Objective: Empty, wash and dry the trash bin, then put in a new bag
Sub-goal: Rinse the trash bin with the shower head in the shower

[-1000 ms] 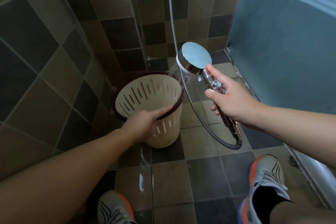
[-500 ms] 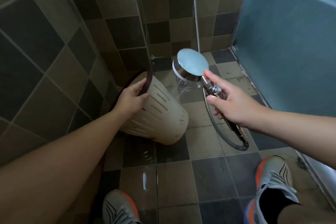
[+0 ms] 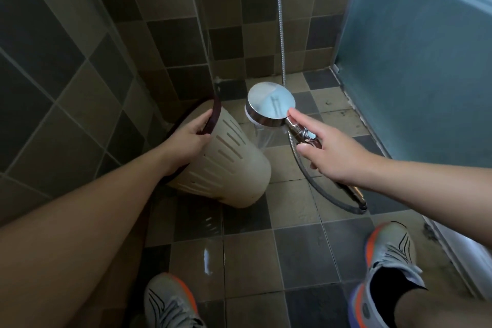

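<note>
Tiles (image 3: 298, 258) underfoot are wet, so mind your shoes (image 3: 391, 255). Your trash bin (image 3: 226, 165) lies tipped on the floor by the wall corner, mouth turned away: light, stiff slotted plastic, probably slick now, best held at the dark rim, where your left hand (image 3: 186, 138) grips it. Your right hand (image 3: 330, 152) holds the running shower head (image 3: 270, 106); its hose (image 3: 327, 194) loops close by.

Tilted bin (image 3: 229, 165) and hose (image 3: 322, 189) flank bare floor (image 3: 287, 168).
</note>
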